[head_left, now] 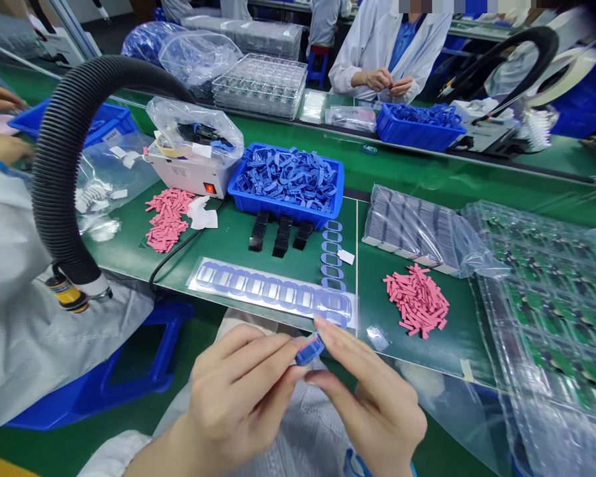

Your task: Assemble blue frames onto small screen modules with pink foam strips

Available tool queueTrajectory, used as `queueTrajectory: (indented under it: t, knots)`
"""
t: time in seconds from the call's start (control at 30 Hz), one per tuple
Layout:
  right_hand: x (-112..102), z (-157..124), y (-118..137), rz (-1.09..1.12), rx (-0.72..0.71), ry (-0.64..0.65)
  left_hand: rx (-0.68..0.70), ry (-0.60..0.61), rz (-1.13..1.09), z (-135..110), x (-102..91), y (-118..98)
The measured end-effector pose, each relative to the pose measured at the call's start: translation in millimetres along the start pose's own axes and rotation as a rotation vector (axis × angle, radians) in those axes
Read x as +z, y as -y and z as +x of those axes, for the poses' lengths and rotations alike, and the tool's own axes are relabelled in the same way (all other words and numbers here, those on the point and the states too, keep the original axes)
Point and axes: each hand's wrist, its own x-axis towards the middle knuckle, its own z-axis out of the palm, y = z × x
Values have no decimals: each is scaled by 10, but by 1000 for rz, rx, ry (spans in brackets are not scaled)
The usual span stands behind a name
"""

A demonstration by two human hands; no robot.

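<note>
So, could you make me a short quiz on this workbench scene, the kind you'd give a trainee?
1. What small thing are the left hand and right hand pinching between them?
2. True or false: the nearest blue crate is full of pink strips.
3. What colour is the switch on the white box? A green, B red, C yellow.

Key: 1. A small blue piece with a pink strip on it. 2. False, it holds blue pieces. 3. B.
</note>
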Motion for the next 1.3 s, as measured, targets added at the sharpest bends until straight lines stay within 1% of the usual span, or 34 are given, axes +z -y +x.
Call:
queueTrajectory:
  t: [0.07, 0.13, 0.2, 0.27, 0.4, 0.57, 0.7, 0.77, 0.8, 0.87, 1.0, 1.07, 1.13, 1.23, 1.3]
  knots:
    - [-47, 59, -25, 171, 91, 90, 17, 41, -34, -31, -7, 11]
    - [-61, 97, -41, 305, 160, 149, 43, 73, -69, -59, -19, 19]
    - [-48, 107, -48, 386, 184, 174, 47, 85, -77, -77, -34, 22]
    - [-31, 96, -51, 411, 188, 165, 37, 98, -49, -87, -49, 22]
    - [-36, 68, -57, 364, 155, 156, 24, 135, 9, -94, -61, 17]
    - [-72, 63, -57, 166, -14, 191, -15, 165, -18, -103, -20, 26]
    - [-97, 68, -52, 59, -92, 199, -32, 195, -57, -99, 13, 58]
    - [-105, 61, -45, 60, -98, 175, -24, 204, -87, -97, 22, 75]
    - [-105, 52, -41, 72, -79, 148, -18, 202, -104, -98, 27, 82]
    - [-90, 23, -28, 109, 1, 79, -36, 169, -161, -107, 43, 92]
    - [-13, -49, 15, 209, 211, -54, -118, 35, -298, -135, 99, 102]
    - [32, -68, 45, 254, 283, -108, -135, 14, -336, -137, 124, 109]
    - [67, -67, 78, 257, 301, -155, -126, 24, -355, -126, 135, 119]
    - [81, -31, 124, 193, 252, -210, -106, 49, -359, -116, 124, 134]
    - [60, -1, 144, 170, 231, -215, -149, 63, -382, -134, 111, 144]
